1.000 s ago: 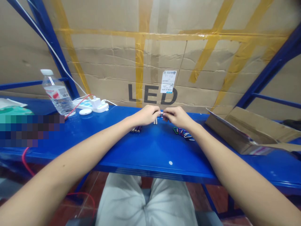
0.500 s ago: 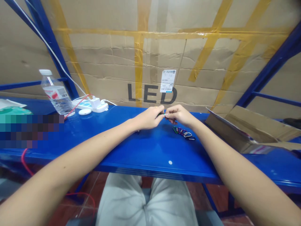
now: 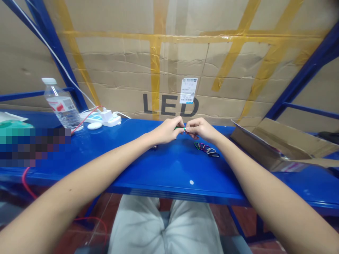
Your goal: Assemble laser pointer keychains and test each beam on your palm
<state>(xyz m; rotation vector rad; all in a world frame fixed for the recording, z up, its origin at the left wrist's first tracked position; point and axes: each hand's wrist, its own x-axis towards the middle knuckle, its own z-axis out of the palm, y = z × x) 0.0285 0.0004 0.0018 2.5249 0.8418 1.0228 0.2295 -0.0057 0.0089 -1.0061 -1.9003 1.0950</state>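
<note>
The left hand [image 3: 168, 129] and the right hand [image 3: 199, 128] are positioned opposite each other above the rear half of the blue table [image 3: 169, 173], fingertips nearly meeting. A small green piece [image 3: 180, 128] is located between them. The left hand is curled, with thumb and forefinger closed on the green piece; the right hand is likewise curled, with thumb and fingertips pinched at its right-hand end. The piece is mostly covered by the fingers, so its exact type cannot be confirmed from this view. A row of carabiners [image 3: 211, 151], including green, purple, silver and dark units, lies close together on the tabletop, near the right wrist and on the person's side of it. Small dark items [image 3: 155, 147] are partly visible beside the left wrist, mostly hidden by it. An open cardboard box [image 3: 265, 148] rests at the right of the table. At the left rear, a water bottle [image 3: 62, 107] stands beside a white power strip [image 3: 112, 121], with a white rounded object [image 3: 94, 126] in front of the strip. Behind the table, a large taped carton [image 3: 119, 77] bears the printed letters LED and a white label [image 3: 188, 90].
</note>
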